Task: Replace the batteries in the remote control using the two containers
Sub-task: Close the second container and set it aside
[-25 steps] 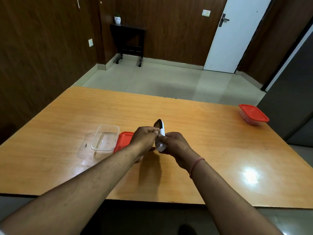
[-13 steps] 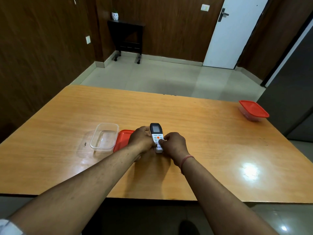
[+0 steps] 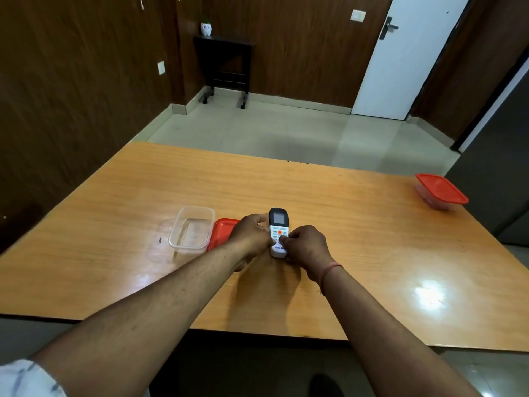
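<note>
A white remote control (image 3: 279, 229) with a black top and small screen lies face up near the middle of the wooden table (image 3: 357, 239). My left hand (image 3: 252, 234) grips its left side and my right hand (image 3: 305, 243) grips its right side, thumb on the buttons. Left of the hands stands an open clear plastic container (image 3: 191, 230), which looks empty. Its red lid (image 3: 221, 232) lies flat between the container and my left hand, partly hidden. A second container with its red lid on (image 3: 440, 190) sits at the table's far right edge.
The table's near edge runs just below my forearms. Beyond the far edge is tiled floor, a small dark side table (image 3: 224, 67) with a white pot by the wooden wall, and a white door (image 3: 400, 58).
The remote was held up on edge above the table a second ago. Both hands have turned it face up and lowered it onto the table.
</note>
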